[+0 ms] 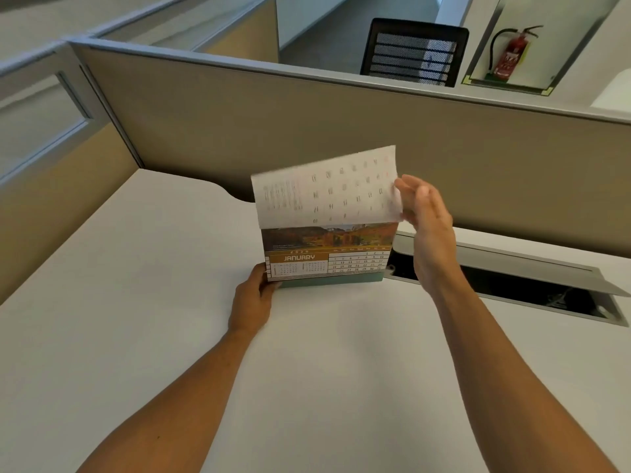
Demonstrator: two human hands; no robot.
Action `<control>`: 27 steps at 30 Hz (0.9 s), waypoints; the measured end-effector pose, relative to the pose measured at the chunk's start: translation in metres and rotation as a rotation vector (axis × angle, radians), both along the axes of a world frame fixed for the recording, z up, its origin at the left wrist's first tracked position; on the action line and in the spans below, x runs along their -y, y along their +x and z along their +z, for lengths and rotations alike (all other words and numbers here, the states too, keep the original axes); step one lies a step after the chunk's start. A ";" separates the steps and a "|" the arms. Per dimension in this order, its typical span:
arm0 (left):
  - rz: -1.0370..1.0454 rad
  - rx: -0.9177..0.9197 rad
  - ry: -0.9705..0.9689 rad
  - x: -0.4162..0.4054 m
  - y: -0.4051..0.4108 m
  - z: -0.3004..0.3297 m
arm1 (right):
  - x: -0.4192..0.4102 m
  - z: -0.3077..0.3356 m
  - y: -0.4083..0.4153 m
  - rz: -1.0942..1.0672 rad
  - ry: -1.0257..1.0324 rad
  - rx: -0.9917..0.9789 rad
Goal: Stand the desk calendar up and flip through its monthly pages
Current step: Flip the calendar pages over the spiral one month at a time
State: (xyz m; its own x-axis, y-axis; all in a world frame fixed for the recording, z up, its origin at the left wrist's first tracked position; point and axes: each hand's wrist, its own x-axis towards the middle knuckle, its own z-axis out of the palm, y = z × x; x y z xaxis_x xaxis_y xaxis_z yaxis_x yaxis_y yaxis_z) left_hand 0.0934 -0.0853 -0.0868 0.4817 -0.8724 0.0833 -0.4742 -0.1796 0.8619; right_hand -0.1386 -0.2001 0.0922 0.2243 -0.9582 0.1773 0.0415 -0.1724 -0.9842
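Note:
The desk calendar [327,259] stands upright on the white desk [136,285], its front page showing a landscape photo and JANUARY. One white page [324,187] is lifted above the top edge, its back with a mirrored date grid facing me, blurred. My right hand [426,220] is at that page's right edge, fingers touching it. My left hand [254,298] grips the calendar's lower left corner, thumb on the front.
A beige cubicle partition [341,131] rises right behind the calendar. An open cable tray with a raised grey lid [512,268] is cut into the desk to the right. A black mesh chair [413,52] and a fire extinguisher [510,54] stand beyond the partition.

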 end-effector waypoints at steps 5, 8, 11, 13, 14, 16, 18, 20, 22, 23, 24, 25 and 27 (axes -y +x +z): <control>0.024 0.035 -0.042 -0.001 0.003 -0.005 | 0.001 -0.021 -0.001 0.031 -0.079 -0.210; 0.022 -0.030 -0.086 -0.002 0.003 -0.005 | 0.000 -0.030 0.000 0.002 -0.170 -0.391; -0.004 -0.010 -0.101 -0.002 0.002 -0.004 | 0.005 -0.027 0.001 -0.038 -0.248 -0.483; 0.019 -0.005 -0.068 -0.001 0.003 -0.005 | 0.012 -0.022 0.002 -0.023 -0.240 -0.421; 0.023 0.003 -0.043 0.000 0.003 -0.005 | 0.014 -0.018 0.003 -0.006 -0.202 -0.339; 0.013 0.006 -0.008 0.000 0.003 -0.004 | 0.021 -0.009 0.005 -0.011 -0.123 -0.159; 0.002 -0.009 -0.003 -0.001 0.001 -0.003 | 0.032 -0.002 0.008 -0.132 -0.106 -0.054; 0.006 -0.034 0.008 -0.001 0.000 -0.001 | 0.044 0.003 0.012 -0.251 -0.046 0.019; 0.021 -0.045 0.018 0.000 -0.001 -0.001 | 0.058 0.005 0.018 -0.310 0.058 0.022; 0.025 -0.045 0.021 0.000 -0.001 -0.001 | 0.064 0.004 0.022 -0.319 0.122 0.001; 0.027 -0.047 0.022 0.000 -0.001 -0.001 | 0.068 0.003 0.026 -0.320 0.177 -0.026; 0.029 -0.050 0.022 0.000 -0.001 -0.001 | 0.070 0.001 0.030 -0.317 0.213 -0.061; 0.027 -0.051 0.027 0.000 -0.001 -0.002 | 0.072 -0.007 0.033 -0.320 0.249 -0.126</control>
State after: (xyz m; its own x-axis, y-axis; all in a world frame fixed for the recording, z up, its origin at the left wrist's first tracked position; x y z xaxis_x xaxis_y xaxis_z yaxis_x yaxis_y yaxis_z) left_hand 0.0923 -0.0855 -0.0884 0.5085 -0.8604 0.0348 -0.4244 -0.2152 0.8795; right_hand -0.1055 -0.2716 0.0855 -0.0861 -0.9932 -0.0781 -0.0984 0.0865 -0.9914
